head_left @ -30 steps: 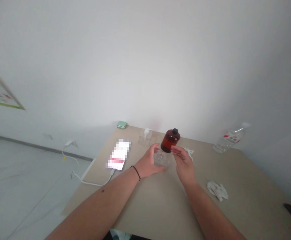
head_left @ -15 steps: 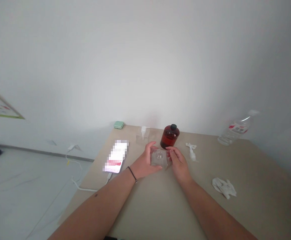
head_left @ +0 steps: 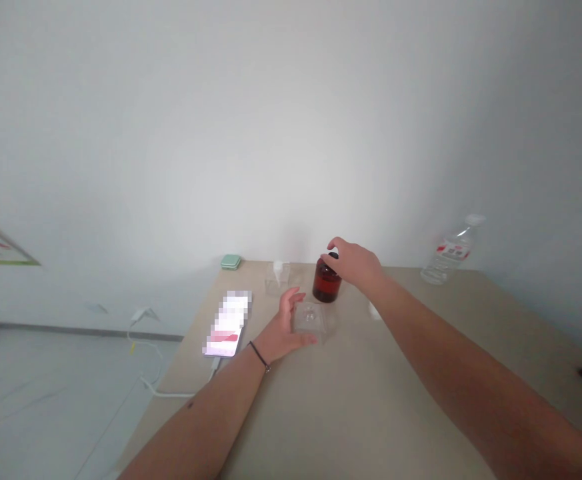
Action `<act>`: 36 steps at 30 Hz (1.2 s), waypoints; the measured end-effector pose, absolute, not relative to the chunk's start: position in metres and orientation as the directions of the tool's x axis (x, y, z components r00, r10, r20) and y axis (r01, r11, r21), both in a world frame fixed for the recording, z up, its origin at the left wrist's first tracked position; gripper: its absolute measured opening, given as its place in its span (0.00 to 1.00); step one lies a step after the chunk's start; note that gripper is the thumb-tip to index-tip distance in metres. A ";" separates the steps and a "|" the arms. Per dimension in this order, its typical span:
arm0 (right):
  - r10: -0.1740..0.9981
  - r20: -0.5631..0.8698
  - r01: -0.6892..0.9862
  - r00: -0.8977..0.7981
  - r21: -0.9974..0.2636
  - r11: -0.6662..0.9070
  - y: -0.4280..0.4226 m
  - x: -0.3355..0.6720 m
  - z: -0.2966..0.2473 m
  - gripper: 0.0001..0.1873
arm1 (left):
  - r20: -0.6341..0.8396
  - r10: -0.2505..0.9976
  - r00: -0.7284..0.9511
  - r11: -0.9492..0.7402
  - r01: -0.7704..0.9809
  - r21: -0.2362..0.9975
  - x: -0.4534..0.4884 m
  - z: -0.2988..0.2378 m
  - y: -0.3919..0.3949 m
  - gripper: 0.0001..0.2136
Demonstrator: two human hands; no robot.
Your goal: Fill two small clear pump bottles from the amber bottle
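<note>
A clear square container (head_left: 309, 321) with a round opening on top stands on the table. My left hand (head_left: 285, 331) is wrapped round its left side, thumb in front and fingers behind. Just beyond it stands a brown bottle (head_left: 327, 287) with dark reddish liquid inside and a black cap (head_left: 333, 255). From above and to the right, my right hand (head_left: 355, 261) has its thumb and fingers round that cap, which they partly hide. The bottle is upright, and I cannot tell whether the cap is turning.
Behind my left hand is another clear container with a white nozzle (head_left: 278, 272). A lit phone (head_left: 228, 323) with a white cable and a green case (head_left: 231, 261) lie left. A clear plastic bottle (head_left: 451, 255) stands right. My right forearm partly covers a white object (head_left: 374, 311).
My right hand has left the clear container and moved up and away to the brown bottle's cap. My left hand stays on the container. The view has shifted slightly.
</note>
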State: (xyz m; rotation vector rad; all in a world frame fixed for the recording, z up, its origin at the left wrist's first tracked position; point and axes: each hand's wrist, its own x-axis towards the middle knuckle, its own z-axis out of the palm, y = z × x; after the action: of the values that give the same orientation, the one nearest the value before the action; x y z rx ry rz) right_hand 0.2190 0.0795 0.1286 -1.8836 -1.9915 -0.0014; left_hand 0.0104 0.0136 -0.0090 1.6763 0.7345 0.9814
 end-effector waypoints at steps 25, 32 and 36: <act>0.961 0.227 0.975 -0.161 -0.116 0.191 -0.043 0.200 0.231 0.10 | 0.356 0.849 0.391 -0.349 -0.091 0.933 0.007 -0.009 0.008 0.40; 0.967 0.133 0.961 -0.217 -0.146 0.236 -0.089 0.184 0.192 0.10 | 0.471 0.849 0.241 -0.480 -0.023 0.877 -0.001 -0.007 0.003 0.34; 0.965 0.108 0.963 -0.241 -0.100 0.251 -0.099 0.176 0.176 0.10 | 0.668 0.725 0.166 -0.689 0.188 0.700 -0.004 0.007 -0.016 0.30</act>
State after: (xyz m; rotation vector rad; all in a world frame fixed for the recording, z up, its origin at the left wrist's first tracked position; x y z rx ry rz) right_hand 0.1758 -0.0987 0.1757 -1.8367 -2.3644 0.0188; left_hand -0.0043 -0.0159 0.0072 1.9872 0.8620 1.5451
